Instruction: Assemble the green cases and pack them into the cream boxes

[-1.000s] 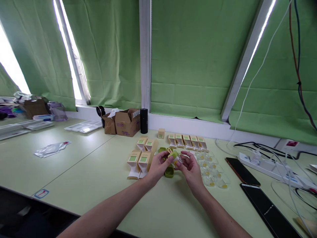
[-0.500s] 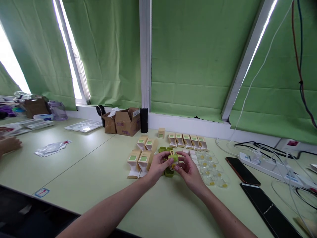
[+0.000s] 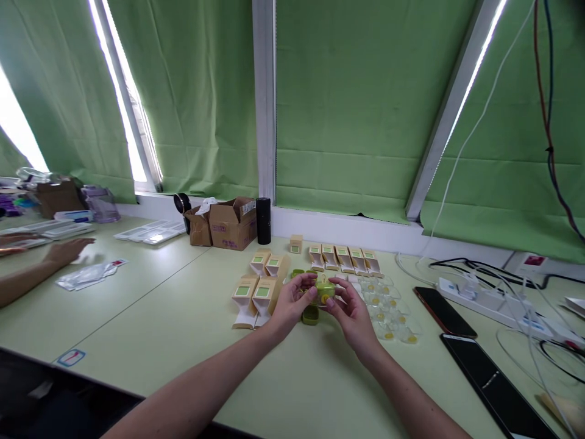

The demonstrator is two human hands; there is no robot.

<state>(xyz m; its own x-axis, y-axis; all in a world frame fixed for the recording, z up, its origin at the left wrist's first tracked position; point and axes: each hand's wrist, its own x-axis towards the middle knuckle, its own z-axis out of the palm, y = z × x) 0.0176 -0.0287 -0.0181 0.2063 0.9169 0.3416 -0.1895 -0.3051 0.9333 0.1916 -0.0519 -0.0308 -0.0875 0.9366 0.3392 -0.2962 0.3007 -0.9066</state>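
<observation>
Between my two hands is a small green case [image 3: 325, 291] with a clear cover, a yellow spot on its front and a small loop on top. My left hand [image 3: 295, 300] grips its left side with thumb and fingers. On the other side, my right hand [image 3: 351, 311] pinches it. Just below my left fingers lies a dark green case [image 3: 310, 315], and more green pieces behind are partly hidden by my hands. Several clear covers with yellow spots [image 3: 388, 308] lie in rows to the right. Opened small cartons [image 3: 262, 292] stand to the left.
A row of cartons [image 3: 343, 259] stands behind my hands. Two phones [image 3: 445, 311] and a white power strip [image 3: 484, 303] with tangled cables lie right. Cardboard boxes [image 3: 233, 225] and a black bottle [image 3: 263, 221] stand at the back. A co-worker's hand [image 3: 68, 250] is over the table at far left.
The case between my hands has turned more upright, its yellow spot now facing me. The co-worker's hand at far left has reached further right, above the plastic packets. The view has shifted slightly.
</observation>
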